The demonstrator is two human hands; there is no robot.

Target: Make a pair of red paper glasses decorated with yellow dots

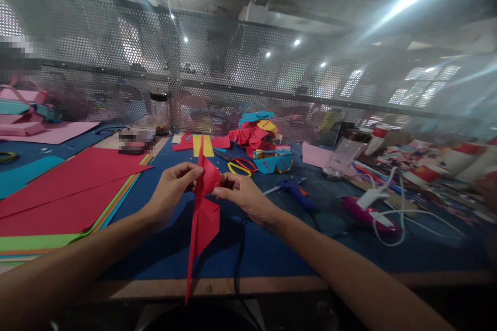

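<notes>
A folded piece of red paper point(204, 217) hangs upright between my hands above the blue table surface point(272, 248). It is long and narrow, with a point reaching down past the table's front edge. My left hand point(173, 189) pinches its upper left side with thumb and fingers. My right hand point(243, 195) pinches the upper right side, fingers pressed together on a fold.
A stack of coloured paper sheets point(66, 201), red on top, lies at the left. Scissors with red and yellow handles point(238, 166), a pile of folded paper pieces point(256, 134), a blue glue gun point(295, 191), a pink tool with white cable point(368, 212), and a jar point(160, 111) sit behind. A perforated metal screen point(233, 72) backs the table.
</notes>
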